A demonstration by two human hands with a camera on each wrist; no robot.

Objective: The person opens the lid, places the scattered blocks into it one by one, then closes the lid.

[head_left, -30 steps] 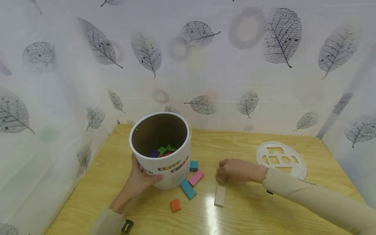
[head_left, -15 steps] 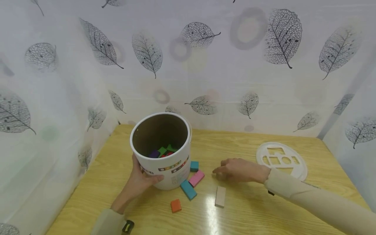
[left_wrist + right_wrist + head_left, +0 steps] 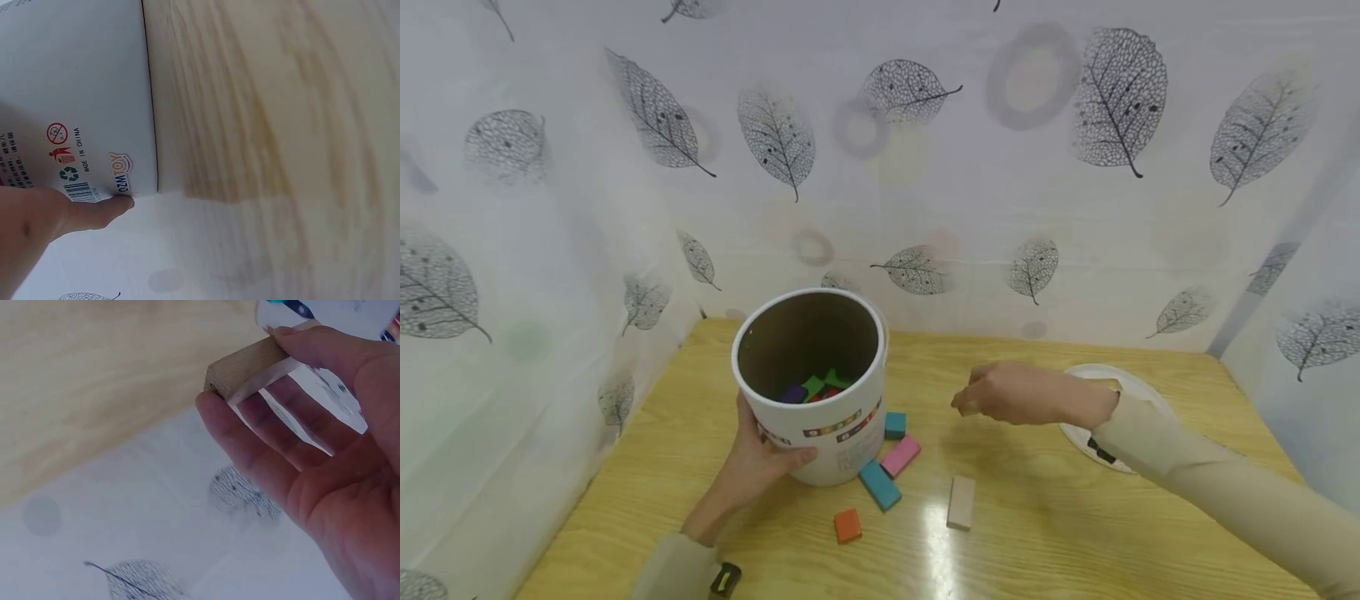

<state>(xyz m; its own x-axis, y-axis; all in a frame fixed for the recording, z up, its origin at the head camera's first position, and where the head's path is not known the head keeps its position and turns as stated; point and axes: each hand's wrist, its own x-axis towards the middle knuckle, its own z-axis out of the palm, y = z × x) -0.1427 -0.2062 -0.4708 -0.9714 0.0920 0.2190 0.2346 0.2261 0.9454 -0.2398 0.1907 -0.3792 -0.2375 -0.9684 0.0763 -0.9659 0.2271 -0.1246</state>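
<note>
A white bucket (image 3: 850, 433) with printed labels stands on the left of the table, slightly tilted, with green, purple and red pieces (image 3: 812, 387) inside. My left hand (image 3: 756, 462) holds its side, the thumb (image 3: 100, 212) lying along the wall near the barcode; the other fingers are mostly hidden. My right hand (image 3: 1022, 393) is above the table, right of the bucket. In the right wrist view it pinches a plain wooden block (image 3: 247, 367) between thumb and fingertips. On the table beneath lies another plain wooden block (image 3: 961, 502).
Beside the bucket lie a small blue block (image 3: 895, 425), a pink block (image 3: 900, 456), a longer blue block (image 3: 880, 485) and an orange block (image 3: 847, 526). A round white lid with cut-out shapes (image 3: 1142, 387) lies at the right, partly behind my right arm. A leaf-patterned curtain (image 3: 955, 183) hangs behind the table.
My right hand has picked up the wooden block and risen from the table, its forearm now covering more of the lid. The left hand and bucket have stayed put.
</note>
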